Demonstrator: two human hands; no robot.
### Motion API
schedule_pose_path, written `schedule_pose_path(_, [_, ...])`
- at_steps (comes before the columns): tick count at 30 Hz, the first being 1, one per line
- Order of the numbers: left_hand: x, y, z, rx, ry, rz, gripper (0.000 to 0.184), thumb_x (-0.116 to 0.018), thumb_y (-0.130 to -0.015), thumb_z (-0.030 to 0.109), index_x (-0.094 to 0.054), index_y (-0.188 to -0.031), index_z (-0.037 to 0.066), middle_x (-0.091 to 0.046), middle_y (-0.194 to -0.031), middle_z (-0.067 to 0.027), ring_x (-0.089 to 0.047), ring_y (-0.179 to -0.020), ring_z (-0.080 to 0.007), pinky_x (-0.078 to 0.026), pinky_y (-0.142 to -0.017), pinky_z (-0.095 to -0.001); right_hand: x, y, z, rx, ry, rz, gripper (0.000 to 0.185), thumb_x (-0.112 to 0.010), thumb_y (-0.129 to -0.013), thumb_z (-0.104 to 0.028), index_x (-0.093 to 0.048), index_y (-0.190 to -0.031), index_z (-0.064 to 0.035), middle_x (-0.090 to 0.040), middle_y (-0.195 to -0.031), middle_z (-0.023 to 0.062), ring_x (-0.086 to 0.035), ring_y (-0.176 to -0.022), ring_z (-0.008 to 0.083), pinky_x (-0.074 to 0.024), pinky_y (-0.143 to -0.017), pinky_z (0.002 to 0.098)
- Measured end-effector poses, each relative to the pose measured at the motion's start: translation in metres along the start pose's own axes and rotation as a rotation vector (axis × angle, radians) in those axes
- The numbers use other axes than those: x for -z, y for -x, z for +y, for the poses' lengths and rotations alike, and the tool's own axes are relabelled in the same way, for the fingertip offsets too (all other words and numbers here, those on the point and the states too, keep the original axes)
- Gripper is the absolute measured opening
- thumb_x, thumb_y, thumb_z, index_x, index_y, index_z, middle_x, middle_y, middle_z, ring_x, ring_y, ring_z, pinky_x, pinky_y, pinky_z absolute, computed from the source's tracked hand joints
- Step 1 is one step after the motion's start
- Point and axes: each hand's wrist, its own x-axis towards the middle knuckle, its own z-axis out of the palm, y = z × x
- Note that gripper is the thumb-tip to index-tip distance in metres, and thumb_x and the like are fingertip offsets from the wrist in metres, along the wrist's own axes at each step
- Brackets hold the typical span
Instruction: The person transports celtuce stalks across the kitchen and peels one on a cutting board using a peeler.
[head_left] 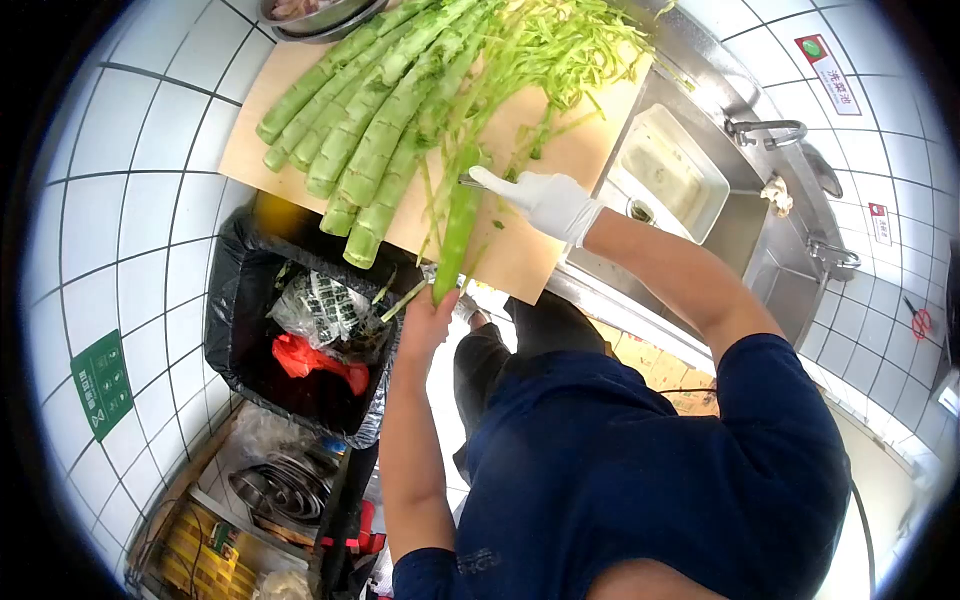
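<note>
My left hand (429, 318), bare, is wrapped round the lower end of a green stalk (459, 225) that slants up over the front edge of the wooden board (530, 262). My right hand (548, 203), in a white glove, is closed on a small metal tool (470, 181), probably a peeler, against the stalk's upper part. Several thick pale-green stalks (378, 195) lie side by side at the board's left. Thin green peelings (560, 60) are heaped at the back, and a few strips hang beside the held stalk.
Below the board at the left stands a black-lined bin (232, 330) with plastic bags inside. A metal bowl (310, 22) is at the back left. To the right is a sink (745, 235) with a white tub (715, 205) and taps (765, 130).
</note>
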Motion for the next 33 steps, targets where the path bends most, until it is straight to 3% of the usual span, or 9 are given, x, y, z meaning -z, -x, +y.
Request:
schedule_pose_path(1, [0.002,0.003,0.007,0.061,0.056,-0.037,0.029,-0.06,-0.105,0.03,-0.061,-0.111,0.002,-0.057,-0.067,-0.0024,-0.056,-0.052,-0.012,-0.047,-0.047,-0.0294,0.002,0.0,-0.002,-0.01,0.016,-0.018,0.08,-0.046,-0.097,-0.001,-0.025,-0.164,-0.0389,-0.06,-0.083,0.0163,-0.066,-0.071,0.0346,-0.0534,-0.06,0.0439])
schedule_pose_path(7, [0.01,-0.008,-0.002,0.153,0.367,-0.153,0.029,-0.054,-0.108,0.033,-0.058,-0.11,0.005,-0.058,-0.07,-0.004,-0.058,-0.055,-0.014,-0.048,-0.047,-0.0301,-0.014,-0.007,0.012,-0.045,0.003,0.148,0.079,-0.048,-0.097,-0.005,-0.025,-0.165,-0.0378,-0.06,-0.08,0.0155,-0.064,-0.067,0.0349,-0.0522,-0.057,0.0449])
schedule_pose_path(18, [0.006,-0.008,0.0,0.085,0.118,-0.035,0.029,-0.055,-0.108,0.033,-0.058,-0.108,0.004,-0.056,-0.067,-0.0035,-0.055,-0.049,-0.0138,-0.047,-0.043,-0.0291,-0.037,0.005,-0.046,0.307,-0.14,-0.015,0.084,-0.049,-0.093,0.0,-0.025,-0.164,-0.039,-0.06,-0.079,0.0149,-0.065,-0.065,0.0345,-0.0549,-0.06,0.0425])
schedule_pose_path(21, [0.001,-0.008,-0.01,0.057,0.119,-0.012,0.03,-0.057,-0.107,0.032,-0.058,-0.107,0.002,-0.056,-0.066,-0.0036,-0.055,-0.048,-0.0136,-0.047,-0.042,-0.0295,-0.014,-0.031,0.042,-0.171,-0.112,0.227,0.08,-0.045,-0.095,0.001,-0.027,-0.163,-0.0368,-0.062,-0.075,0.0142,-0.066,-0.065,0.0341,-0.055,-0.059,0.0435])
schedule_pose_path(23, [0.003,-0.004,-0.009,0.047,0.099,-0.008,0.03,-0.058,-0.106,0.031,-0.058,-0.107,0.001,-0.056,-0.066,-0.0036,-0.055,-0.048,-0.0135,-0.047,-0.042,-0.0301,0.015,-0.038,0.083,-0.414,0.002,0.095,0.078,-0.047,-0.097,-0.002,-0.026,-0.164,-0.0352,-0.06,-0.072,0.0138,-0.066,-0.065,0.0326,-0.0546,-0.058,0.0436])
schedule_pose_path(26, [-0.005,-0.004,-0.003,-0.006,0.01,0.033,0.031,-0.06,-0.105,0.031,-0.059,-0.108,0.001,-0.056,-0.066,-0.0039,-0.055,-0.049,-0.0136,-0.048,-0.042,-0.0314,0.009,-0.024,0.071,-0.227,0.11,0.175,0.078,-0.049,-0.098,-0.005,-0.023,-0.165,-0.0345,-0.057,-0.069,0.0144,-0.064,-0.064,0.0321,-0.0536,-0.057,0.044])
schedule_pose_path(29, [-0.006,-0.007,0.005,0.029,0.011,0.029,0.039,-0.063,-0.103,0.033,-0.061,-0.113,-0.004,-0.067,-0.08,-0.0192,-0.065,-0.055,-0.0265,-0.051,-0.046,-0.0386,-0.026,-0.001,0.005,0.021,-0.07,0.132,0.082,-0.045,-0.095,-0.001,-0.022,-0.166,-0.0359,-0.058,-0.075,0.0152,-0.062,-0.062,0.033,-0.052,-0.055,0.0431])
schedule_pose_path(30, [-0.008,-0.019,-0.015,-0.031,-0.07,0.046,0.042,-0.065,-0.101,0.034,-0.06,-0.116,-0.006,-0.07,-0.089,-0.0272,-0.07,-0.071,-0.0412,-0.056,-0.064,-0.0485,-0.029,0.006,-0.018,0.017,-0.067,0.08,0.082,-0.046,-0.095,-0.002,-0.022,-0.166,-0.0354,-0.057,-0.074,0.0148,-0.062,-0.061,0.0329,-0.0516,-0.055,0.0431])
schedule_pose_path(33, [-0.007,-0.02,-0.011,-0.092,-0.136,0.086,0.044,-0.066,-0.1,0.035,-0.06,-0.115,-0.006,-0.069,-0.097,-0.0318,-0.067,-0.088,-0.0499,-0.053,-0.079,-0.0533,-0.039,0.02,-0.059,0.05,-0.107,-0.027,0.082,-0.048,-0.095,-0.004,-0.021,-0.166,-0.0357,-0.06,-0.077,0.0151,-0.064,-0.063,0.0325,-0.0523,-0.056,0.0429])
